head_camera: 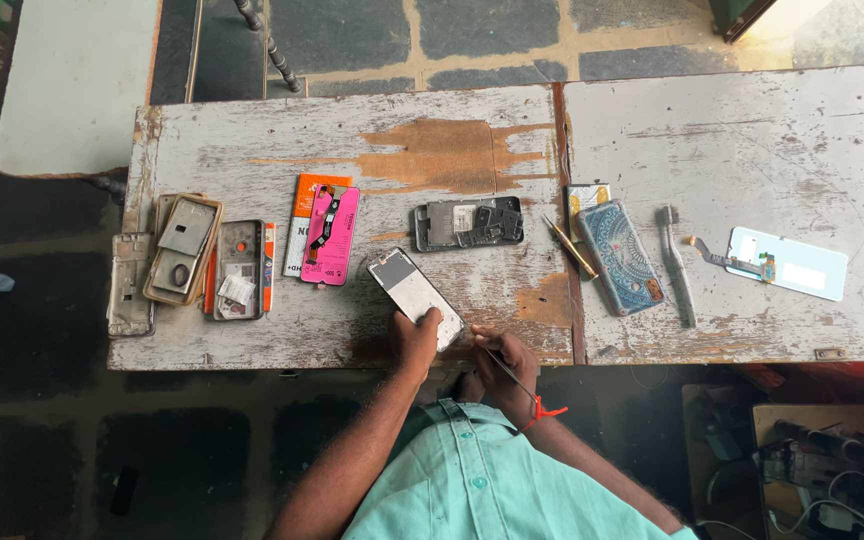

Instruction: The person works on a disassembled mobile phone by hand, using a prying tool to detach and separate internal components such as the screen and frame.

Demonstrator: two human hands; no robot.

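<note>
L hand [414, 338] fingers closed on phone frame [414, 296], covering its near end. R hand [505, 362] pinches thin tool [508, 370]; tip hidden at tabletop [352, 140] edge.

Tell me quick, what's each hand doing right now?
Left hand: fingers gripping the silver phone frame.
Right hand: fingers closed on a thin tool.

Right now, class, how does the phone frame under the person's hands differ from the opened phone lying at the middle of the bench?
The phone frame lies slanted at the bench's near edge; the opened phone lies level, farther back. The left hand steadies the frame, while the opened phone lies untouched. The frame looks pale and bare; the opened phone shows dark parts. Both are stripped handsets.
</note>
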